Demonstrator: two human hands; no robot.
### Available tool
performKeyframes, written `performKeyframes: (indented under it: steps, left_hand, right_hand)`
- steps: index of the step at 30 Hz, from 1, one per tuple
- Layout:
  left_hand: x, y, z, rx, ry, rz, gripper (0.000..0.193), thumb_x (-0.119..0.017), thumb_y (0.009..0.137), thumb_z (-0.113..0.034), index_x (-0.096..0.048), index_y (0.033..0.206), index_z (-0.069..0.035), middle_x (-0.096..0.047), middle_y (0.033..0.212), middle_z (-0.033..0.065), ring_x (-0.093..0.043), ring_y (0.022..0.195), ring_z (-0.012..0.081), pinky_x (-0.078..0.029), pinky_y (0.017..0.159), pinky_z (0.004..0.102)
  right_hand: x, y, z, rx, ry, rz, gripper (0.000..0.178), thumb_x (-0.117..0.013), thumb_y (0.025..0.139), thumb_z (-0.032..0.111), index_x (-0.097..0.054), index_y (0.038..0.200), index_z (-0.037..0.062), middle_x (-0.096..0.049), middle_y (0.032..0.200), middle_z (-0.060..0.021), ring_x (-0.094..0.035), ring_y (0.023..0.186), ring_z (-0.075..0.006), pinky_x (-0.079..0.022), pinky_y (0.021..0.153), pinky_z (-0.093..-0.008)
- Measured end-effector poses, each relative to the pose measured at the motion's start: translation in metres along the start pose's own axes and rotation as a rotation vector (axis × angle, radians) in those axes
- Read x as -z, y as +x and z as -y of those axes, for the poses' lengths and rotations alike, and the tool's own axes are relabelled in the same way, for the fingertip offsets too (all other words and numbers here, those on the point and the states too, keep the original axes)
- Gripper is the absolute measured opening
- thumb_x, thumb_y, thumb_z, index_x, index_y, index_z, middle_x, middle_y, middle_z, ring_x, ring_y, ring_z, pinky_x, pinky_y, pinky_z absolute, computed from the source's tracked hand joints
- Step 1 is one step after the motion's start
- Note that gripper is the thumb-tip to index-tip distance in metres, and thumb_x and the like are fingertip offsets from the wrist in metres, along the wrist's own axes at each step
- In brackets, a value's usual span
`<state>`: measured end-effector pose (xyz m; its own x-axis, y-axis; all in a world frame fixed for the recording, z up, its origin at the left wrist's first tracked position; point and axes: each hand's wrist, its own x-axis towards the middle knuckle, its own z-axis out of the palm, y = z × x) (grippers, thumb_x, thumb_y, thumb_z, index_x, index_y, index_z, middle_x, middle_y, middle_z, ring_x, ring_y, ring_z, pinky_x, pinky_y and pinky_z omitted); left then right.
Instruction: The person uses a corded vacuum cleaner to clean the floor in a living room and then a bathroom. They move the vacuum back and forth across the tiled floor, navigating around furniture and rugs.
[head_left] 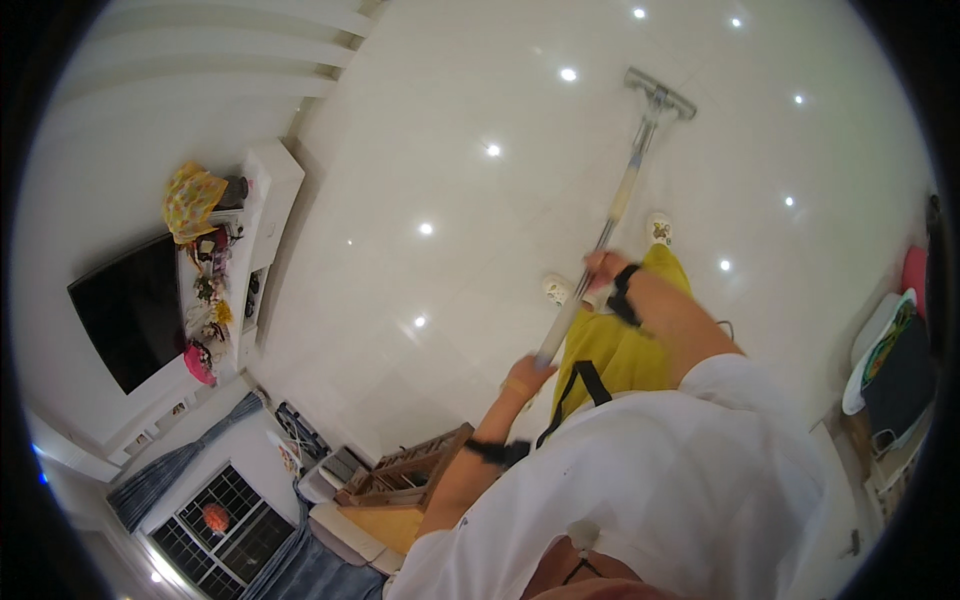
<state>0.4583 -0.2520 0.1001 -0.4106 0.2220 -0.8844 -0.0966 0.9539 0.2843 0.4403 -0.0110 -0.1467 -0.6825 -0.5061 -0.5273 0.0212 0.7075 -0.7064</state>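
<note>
Left hand (530,377) gripping a mop pole (624,192), right hand (605,266) wrapped around it farther along, mop head (660,95) on floor (500,250) beyond both, patterned shoe (660,230) near right hand

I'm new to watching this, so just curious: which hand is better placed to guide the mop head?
Probably the right: the right hand grips the pole closer to the mop head, while the left hand holds it near the other end.

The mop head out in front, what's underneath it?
Pale, glossy floor shows around the mop head. The patch directly beneath it and the head's underside are covered, so I can't tell what's there.
</note>
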Motion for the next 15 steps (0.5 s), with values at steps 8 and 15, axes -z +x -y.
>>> performKeyframes:
  steps: [8, 15]
  left_hand:
    - [0.058, -0.222, 0.136, 0.367, -0.292, -0.103, 0.026, -0.064, 0.070, -0.026, -0.054, 0.072, -0.002, -0.047, 0.049, 0.0018, -0.042, 0.037, 0.0096, -0.033, 0.034, 0.0250]
    - [0.014, -0.216, 0.094, 0.257, -0.377, -0.353, 0.036, -0.065, 0.067, -0.033, -0.056, 0.068, 0.001, -0.052, 0.052, 0.0058, -0.049, 0.047, 0.0140, -0.039, 0.045, 0.0299]
  right_hand:
    - [-0.125, 0.042, 0.277, 0.568, 0.506, 0.119, 0.024, -0.068, 0.062, 0.029, -0.054, 0.065, 0.0094, -0.054, 0.060, -0.0104, -0.049, 0.050, -0.0199, -0.042, 0.050, -0.0319]
    - [-0.083, 0.015, 0.257, 0.359, 0.389, 0.098, 0.027, -0.072, 0.055, 0.031, -0.054, 0.053, 0.0103, -0.049, 0.053, -0.0058, -0.046, 0.047, -0.0191, -0.038, 0.043, -0.0332]
